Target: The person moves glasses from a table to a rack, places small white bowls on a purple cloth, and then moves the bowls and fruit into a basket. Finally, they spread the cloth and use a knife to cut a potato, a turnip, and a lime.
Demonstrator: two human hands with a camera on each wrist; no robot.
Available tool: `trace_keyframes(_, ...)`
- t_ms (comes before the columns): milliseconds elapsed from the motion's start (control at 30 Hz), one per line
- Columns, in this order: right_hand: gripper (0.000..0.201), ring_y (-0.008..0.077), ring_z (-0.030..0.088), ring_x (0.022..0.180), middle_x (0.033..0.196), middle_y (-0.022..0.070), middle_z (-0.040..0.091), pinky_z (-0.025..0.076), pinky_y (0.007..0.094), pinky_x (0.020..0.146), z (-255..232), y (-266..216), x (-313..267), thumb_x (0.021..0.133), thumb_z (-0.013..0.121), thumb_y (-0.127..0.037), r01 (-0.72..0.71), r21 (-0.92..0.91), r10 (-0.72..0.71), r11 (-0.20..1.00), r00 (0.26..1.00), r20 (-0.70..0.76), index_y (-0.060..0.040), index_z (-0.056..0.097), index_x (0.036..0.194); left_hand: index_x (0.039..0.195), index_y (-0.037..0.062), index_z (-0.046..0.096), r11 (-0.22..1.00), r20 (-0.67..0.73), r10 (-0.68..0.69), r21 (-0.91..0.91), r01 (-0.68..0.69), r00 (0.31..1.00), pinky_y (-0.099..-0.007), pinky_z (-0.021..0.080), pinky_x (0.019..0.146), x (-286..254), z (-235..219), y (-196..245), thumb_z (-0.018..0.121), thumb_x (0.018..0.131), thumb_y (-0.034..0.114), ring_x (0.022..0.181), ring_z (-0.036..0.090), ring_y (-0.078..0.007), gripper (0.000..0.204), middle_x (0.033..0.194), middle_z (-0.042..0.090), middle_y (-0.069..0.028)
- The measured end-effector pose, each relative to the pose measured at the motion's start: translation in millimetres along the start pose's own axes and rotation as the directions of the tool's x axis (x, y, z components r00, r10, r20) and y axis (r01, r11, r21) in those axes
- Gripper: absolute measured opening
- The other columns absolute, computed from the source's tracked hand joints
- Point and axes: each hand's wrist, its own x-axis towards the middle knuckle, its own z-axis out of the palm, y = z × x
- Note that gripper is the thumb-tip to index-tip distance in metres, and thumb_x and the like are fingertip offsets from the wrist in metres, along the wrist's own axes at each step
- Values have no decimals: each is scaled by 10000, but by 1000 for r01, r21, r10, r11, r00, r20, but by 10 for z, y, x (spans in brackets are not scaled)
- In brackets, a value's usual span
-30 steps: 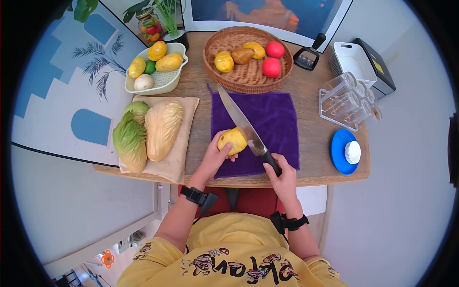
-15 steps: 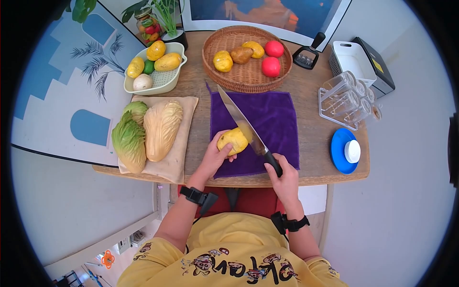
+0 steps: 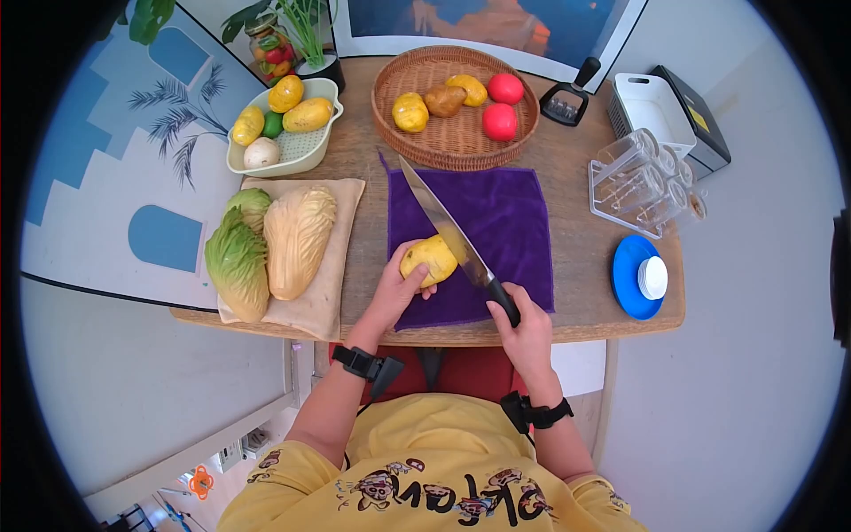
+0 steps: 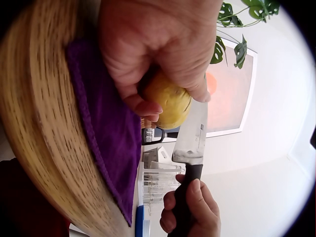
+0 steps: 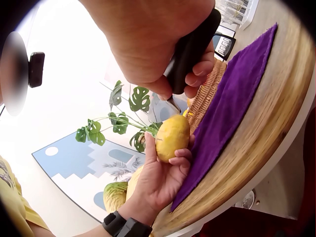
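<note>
I see fingers curled: left hand [image 3: 397, 285] round mango [image 3: 430, 259], right hand [image 3: 530, 328] round knife [image 3: 452, 232] (slick skin could skid it thumbward)

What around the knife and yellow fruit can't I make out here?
Chef's knife tip, left wrist view: hidden behind the left hand.
Knife's small marking, left wrist view: too tiny to read.
Yellow fruit, palm side, head view: left hand covers it.
Any cut, head view: the knife hides the fruit's right end.

Room is left over the purple cloth [image 3: 514, 222], right of the knife [image 3: 446, 221]. Beyond, passage is blocked by the wicker tray [image 3: 454, 158].
</note>
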Motion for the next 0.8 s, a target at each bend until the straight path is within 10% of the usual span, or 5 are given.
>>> trace_keyframes(133, 254, 382, 689, 749, 818, 163, 697, 523, 437, 635, 21, -6, 7, 936, 721, -245, -2, 9, 2, 1000, 1000, -2, -83, 648, 1117, 1416, 59, 406, 1000, 30, 1, 19, -2, 1000, -263, 488, 669, -8, -18, -1, 594, 1033, 389, 813, 608, -148, 540, 1080, 617, -99)
trace_keyframes(800, 267, 289, 623, 636, 742, 140, 635, 475, 367, 598, 49, 13, -20, 932, 735, -204, 28, 9, -28, 1000, 999, -36, -35, 640, 1116, 1435, 58, 391, 999, 36, -10, 43, 9, 999, -267, 486, 675, 0, -38, -13, 600, 1032, 379, 817, 604, -147, 557, 1084, 612, -100)
